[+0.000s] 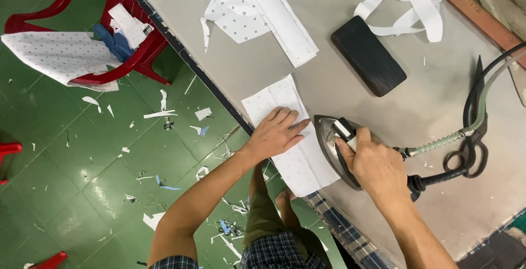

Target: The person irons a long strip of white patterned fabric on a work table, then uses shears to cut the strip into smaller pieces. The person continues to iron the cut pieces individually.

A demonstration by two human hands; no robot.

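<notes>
No packages, labels, signs or screens show anywhere in this view.

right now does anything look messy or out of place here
Yes: fabric scraps litter the green floor beside the table. On it, the left hand flattens white cloth; the right hand grips the iron.
</notes>
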